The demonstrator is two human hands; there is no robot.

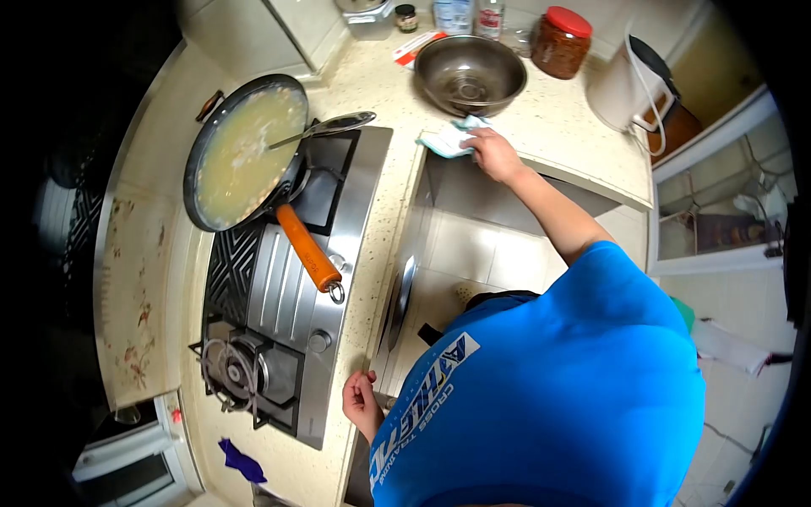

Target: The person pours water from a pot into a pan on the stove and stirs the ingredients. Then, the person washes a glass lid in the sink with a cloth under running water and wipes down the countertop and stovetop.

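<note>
My right hand [494,155] grips a light cloth with pale green edges [446,142] at the counter's front edge. Just beyond the cloth is an empty dark metal bowl [470,74]. At the lower left, my left hand [361,400] has its fingers curled in beside the counter edge near the stove, with nothing visible in them. A wok [196,190] on the far burner contains cloudy yellowish liquid [245,160], a metal spoon or ladle [338,124] resting in it. Its orange handle [307,249] points towards the counter's front edge.
The near burner [235,372] has no pan. A purple cloth-like item [242,462] is below the stove. Behind the bowl stand a red-lidded jar [562,42], a small dark jar [406,18] and a bottle [489,19]. A white kettle [615,89] with a cord stands at the right.
</note>
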